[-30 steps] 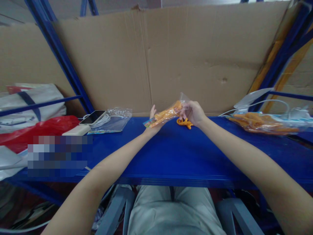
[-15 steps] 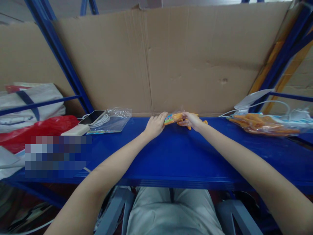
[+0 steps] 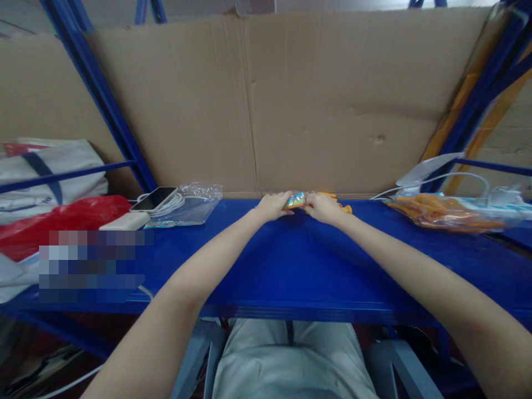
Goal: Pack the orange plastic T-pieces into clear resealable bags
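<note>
Between my hands, near the back of the blue tabletop, is a small orange plastic packet (image 3: 296,200) with a colourful printed label. My left hand (image 3: 272,206) grips its left end, thumb on the near side and fingers over the top. My right hand (image 3: 325,208) is closed at the packet's right end, fingertips pinched on it. Orange rubbery-looking pieces (image 3: 346,209) stick out beyond the right hand; their kind cannot be made out, and the hand covers part of them.
A cardboard sheet (image 3: 311,100) stands behind the blue table (image 3: 299,266). On the left lie a phone (image 3: 155,199), coiled white cable, a clear bag (image 3: 195,208) and red plastic (image 3: 66,221). At right sits a clear bag of orange items (image 3: 444,213).
My right hand's spread fingers have closed at the packet's right end. The left hand has shifted slightly right, and the label has tilted, now looking shinier and greener.
</note>
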{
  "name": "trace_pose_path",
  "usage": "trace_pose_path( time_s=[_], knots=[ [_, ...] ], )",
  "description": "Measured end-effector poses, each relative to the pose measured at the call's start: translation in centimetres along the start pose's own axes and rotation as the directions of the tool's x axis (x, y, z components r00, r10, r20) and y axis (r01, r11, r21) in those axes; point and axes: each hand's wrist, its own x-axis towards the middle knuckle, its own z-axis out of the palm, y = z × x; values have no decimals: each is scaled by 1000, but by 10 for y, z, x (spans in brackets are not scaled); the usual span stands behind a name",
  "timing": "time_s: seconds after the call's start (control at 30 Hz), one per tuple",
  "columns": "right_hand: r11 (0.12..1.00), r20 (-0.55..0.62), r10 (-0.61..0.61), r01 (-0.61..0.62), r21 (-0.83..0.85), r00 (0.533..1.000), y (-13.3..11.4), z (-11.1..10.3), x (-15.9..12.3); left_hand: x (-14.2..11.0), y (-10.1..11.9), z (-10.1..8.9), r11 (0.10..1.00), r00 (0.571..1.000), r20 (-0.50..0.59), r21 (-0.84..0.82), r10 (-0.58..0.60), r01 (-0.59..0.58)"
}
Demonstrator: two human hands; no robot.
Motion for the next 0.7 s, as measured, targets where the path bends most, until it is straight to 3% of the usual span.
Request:
trace_pose_path(
  time_s=[0.07, 0.17, 0.3, 0.57, 0.7],
  knots=[
    [996, 36, 17, -13, -86, 999, 0, -3, -1, 0, -9, 2, 999, 999, 44, -29, 18, -17],
    [989, 62, 24, -14, -148, 998, 2, -6, -1, -5, -23, 2, 998, 989, 141, 41, -47, 42],
    [994, 23, 55, -52, -92, 998, 7, -4, 3, -9, -33, -3, 978, 960, 243, 184, -137, 93],
    [988, -52, 38, -29, 153, 998, 18, 9, 9, -13, -26, -17, 966, 973, 228, 258, -31, -30],
    [963, -41, 132, -118, 242, 990, 29, 17, 10, -18, -17, -27, 968, 977, 211, 242, 17, -69]
  ],
)
